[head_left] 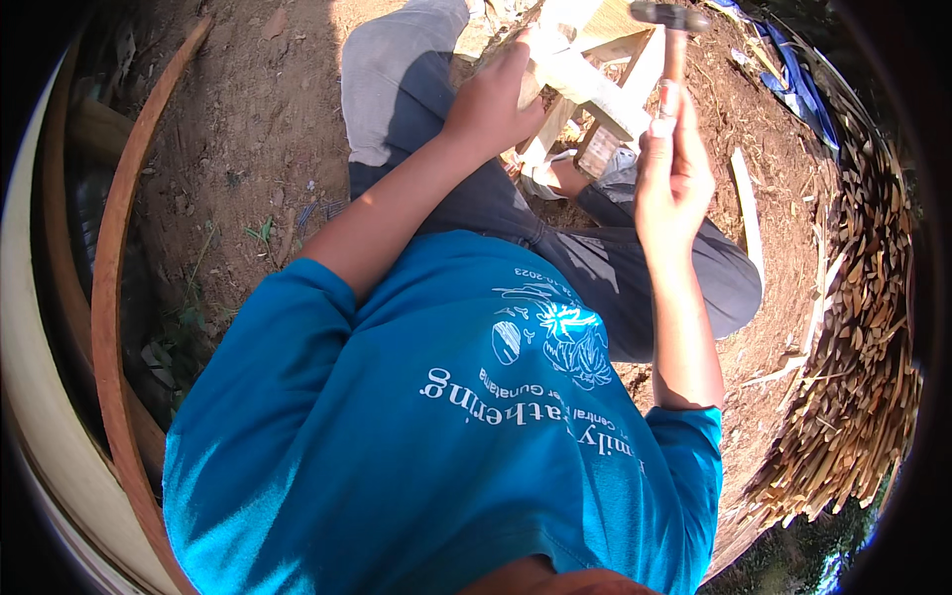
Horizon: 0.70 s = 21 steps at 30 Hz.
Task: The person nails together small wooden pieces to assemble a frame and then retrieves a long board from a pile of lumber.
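My left hand [491,104] grips a pale wooden frame piece [585,84] that rests over my knees near the top of the view. Raised beside it, my right hand [672,164] is closed around the handle of a hammer [670,40], whose dark metal head sits above the wood at the top edge. The frame is made of several light slats joined at angles. A blue shirt and grey trousers fill the middle of the view.
Bare reddish dirt ground [248,129] lies to the left. Curved wooden boards [109,297] run along the left rim. A heap of split wooden sticks [853,347] lies at the right, with a loose pale slat [746,203] and blue sheet [793,79] nearby.
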Each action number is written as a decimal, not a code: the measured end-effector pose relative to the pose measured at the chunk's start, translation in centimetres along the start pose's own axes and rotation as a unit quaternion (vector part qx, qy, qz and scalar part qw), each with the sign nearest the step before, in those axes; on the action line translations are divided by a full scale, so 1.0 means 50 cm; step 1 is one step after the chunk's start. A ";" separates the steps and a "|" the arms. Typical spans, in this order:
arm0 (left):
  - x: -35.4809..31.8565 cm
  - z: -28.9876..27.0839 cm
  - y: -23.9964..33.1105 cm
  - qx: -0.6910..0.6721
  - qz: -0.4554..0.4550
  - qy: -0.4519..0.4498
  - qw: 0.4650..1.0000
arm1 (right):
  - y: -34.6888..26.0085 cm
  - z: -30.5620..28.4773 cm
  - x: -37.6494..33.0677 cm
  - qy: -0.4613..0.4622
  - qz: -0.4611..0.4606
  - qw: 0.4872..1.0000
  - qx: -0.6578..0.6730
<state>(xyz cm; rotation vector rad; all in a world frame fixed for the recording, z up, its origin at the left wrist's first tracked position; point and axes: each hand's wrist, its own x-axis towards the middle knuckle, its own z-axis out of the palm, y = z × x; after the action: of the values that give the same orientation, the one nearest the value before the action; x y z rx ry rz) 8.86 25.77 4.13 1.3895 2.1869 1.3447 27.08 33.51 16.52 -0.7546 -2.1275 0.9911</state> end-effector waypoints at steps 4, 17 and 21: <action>0.004 -0.014 0.004 0.023 -0.015 0.004 1.000 | -0.013 -0.024 0.009 -0.010 0.106 0.992 0.068; 0.006 -0.005 0.005 0.000 -0.002 -0.005 1.000 | -0.041 -0.004 -0.001 0.114 0.024 0.990 0.075; 0.015 -0.012 0.004 0.015 0.005 0.006 1.000 | 0.040 -0.003 -0.004 -0.046 0.008 0.998 -0.032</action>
<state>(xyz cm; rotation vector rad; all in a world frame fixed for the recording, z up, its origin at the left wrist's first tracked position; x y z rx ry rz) 8.22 26.08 4.81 1.4076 2.2200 1.3309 27.77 34.51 14.90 -0.7728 -2.2452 0.9875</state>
